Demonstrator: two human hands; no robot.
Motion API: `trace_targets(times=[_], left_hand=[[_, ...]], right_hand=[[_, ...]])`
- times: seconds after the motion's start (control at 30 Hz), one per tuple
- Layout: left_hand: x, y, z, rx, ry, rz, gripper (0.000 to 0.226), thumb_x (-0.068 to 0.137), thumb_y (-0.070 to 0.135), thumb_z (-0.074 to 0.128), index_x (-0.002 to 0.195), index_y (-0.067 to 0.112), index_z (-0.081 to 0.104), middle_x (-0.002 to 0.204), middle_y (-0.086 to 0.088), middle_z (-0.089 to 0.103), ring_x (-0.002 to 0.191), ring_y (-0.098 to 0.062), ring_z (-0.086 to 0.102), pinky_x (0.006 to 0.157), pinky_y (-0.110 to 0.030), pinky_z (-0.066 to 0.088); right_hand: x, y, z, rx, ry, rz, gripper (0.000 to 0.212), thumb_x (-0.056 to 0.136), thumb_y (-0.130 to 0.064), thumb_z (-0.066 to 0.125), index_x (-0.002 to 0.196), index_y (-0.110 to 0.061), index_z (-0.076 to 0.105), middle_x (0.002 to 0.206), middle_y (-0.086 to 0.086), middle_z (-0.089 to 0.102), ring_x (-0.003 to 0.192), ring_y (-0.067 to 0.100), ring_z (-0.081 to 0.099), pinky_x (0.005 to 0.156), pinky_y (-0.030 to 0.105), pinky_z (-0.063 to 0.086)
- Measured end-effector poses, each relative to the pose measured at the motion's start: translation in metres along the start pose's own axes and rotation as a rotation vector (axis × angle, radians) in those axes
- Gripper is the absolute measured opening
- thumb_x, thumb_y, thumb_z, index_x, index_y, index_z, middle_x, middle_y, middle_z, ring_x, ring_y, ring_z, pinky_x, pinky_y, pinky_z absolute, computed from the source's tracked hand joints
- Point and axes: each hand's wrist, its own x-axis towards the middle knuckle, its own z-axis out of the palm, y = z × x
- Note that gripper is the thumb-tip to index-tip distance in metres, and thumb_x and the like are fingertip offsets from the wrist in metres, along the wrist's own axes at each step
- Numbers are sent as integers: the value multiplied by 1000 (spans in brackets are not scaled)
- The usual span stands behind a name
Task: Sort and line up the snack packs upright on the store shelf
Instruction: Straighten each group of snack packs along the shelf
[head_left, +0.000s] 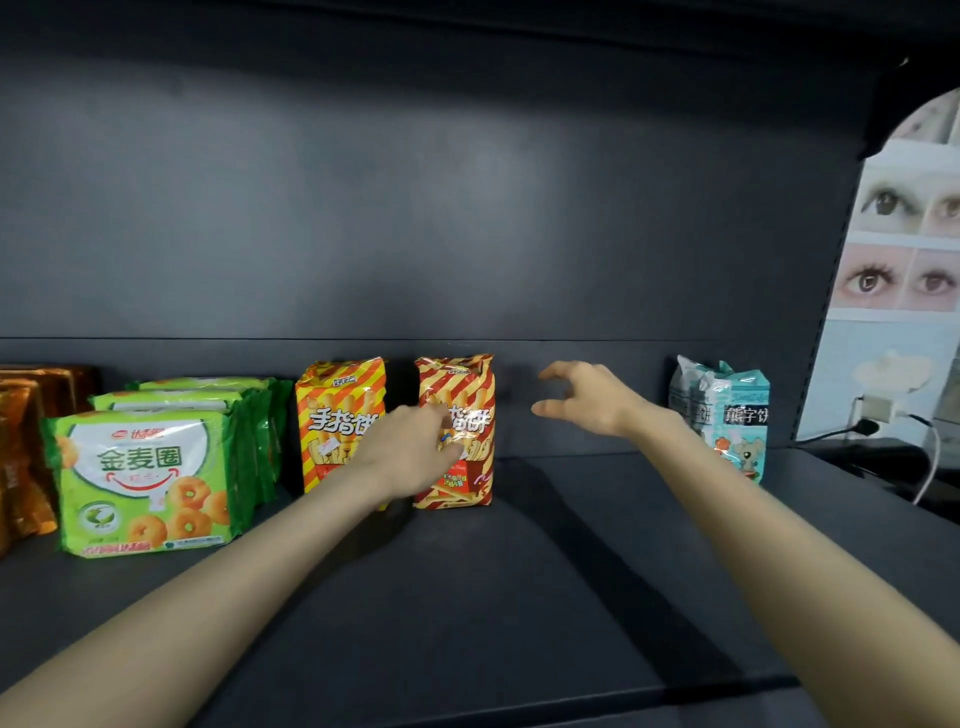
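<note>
A red-and-yellow striped snack pack (465, 384) stands upright on the dark shelf (467, 597). My left hand (410, 441) rests against its front, fingers on the pack. Left of it stands an orange-and-yellow striped pack (335, 410), partly hidden by my left wrist. A row of green ring-snack packs (143, 478) stands further left. Brown packs (26, 441) sit at the far left edge. My right hand (587, 397) hovers open to the right of the red striped pack, holding nothing. Teal bear-biscuit packs (737, 415) stand at the right, behind my right forearm.
The shelf's dark back panel (467, 208) rises behind the packs. Right of the shelf upright, a poster with eye pictures (904, 234) hangs above a white cable and plug (883, 415). Bare shelf surface lies between the red striped pack and the teal packs.
</note>
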Motion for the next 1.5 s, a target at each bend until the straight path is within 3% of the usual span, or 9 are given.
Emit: trace_targets(times=[0.13, 0.33, 0.57, 0.83, 1.0, 1.13, 1.27, 1.37, 1.5], left_hand=[[20, 33, -12, -18, 20, 126, 49, 92, 39, 55, 134, 16, 48, 132, -4, 57, 120, -22, 54, 95, -35, 48], [56, 87, -6, 4, 15, 223, 54, 90, 43, 56, 136, 17, 44, 138, -5, 51, 126, -24, 47, 103, -39, 41], [90, 162, 47, -113, -23, 205, 57, 89, 44, 58, 137, 18, 41, 140, -4, 49, 130, -23, 43, 106, -38, 37], [112, 228, 117, -213, -108, 90, 66, 86, 46, 61, 139, 19, 35, 141, -5, 46, 131, -23, 42, 106, -38, 37], [126, 245, 139, -330, -159, -30, 83, 80, 47, 67, 145, 15, 26, 145, -7, 42, 133, -22, 40, 106, -36, 37], [139, 252, 156, -465, -213, -88, 94, 76, 41, 75, 147, 14, 20, 147, -4, 39, 134, -18, 38, 101, -24, 34], [153, 254, 177, -544, -296, -89, 112, 67, 39, 82, 150, 14, 11, 143, 6, 44, 133, -12, 40, 101, -20, 35], [161, 253, 188, -592, -360, -75, 122, 66, 36, 83, 152, 21, -2, 136, 10, 53, 123, -6, 49, 97, -18, 38], [164, 253, 198, -636, -362, -28, 121, 67, 28, 84, 150, 29, -4, 125, 18, 56, 111, -1, 53, 88, -11, 38]], right_hand=[[-6, 23, -31, -104, 44, 23, 54, 87, -36, 64, 135, -15, 48, 131, 12, 54, 124, 27, 46, 95, 31, 38], [-24, 77, -77, -177, 101, 55, 52, 87, -35, 64, 133, -16, 49, 133, 13, 50, 124, 28, 44, 99, 34, 38], [-44, 161, -115, -215, 84, 49, 48, 88, -30, 63, 131, -13, 52, 132, 10, 52, 121, 26, 49, 90, 26, 36], [-43, 253, -129, -187, 14, 47, 55, 88, -33, 64, 135, -13, 46, 137, 12, 48, 128, 27, 43, 100, 32, 34], [-28, 286, -122, -58, -17, 19, 68, 85, -32, 68, 142, -14, 36, 141, 10, 45, 130, 25, 41, 100, 31, 35], [-19, 304, -112, 112, -55, 19, 90, 78, -30, 76, 148, -15, 23, 144, 6, 45, 133, 21, 40, 104, 29, 33], [-7, 317, -102, 251, -142, -2, 105, 73, -20, 81, 151, -25, 10, 135, -3, 53, 125, 13, 45, 105, 26, 33], [0, 320, -99, 278, -148, -53, 96, 71, -13, 81, 147, -25, 23, 121, -10, 55, 112, 7, 51, 97, 20, 39], [4, 325, -96, 332, -122, -102, 61, 69, -8, 82, 117, -22, 47, 107, -10, 64, 99, 8, 61, 77, 12, 48]])
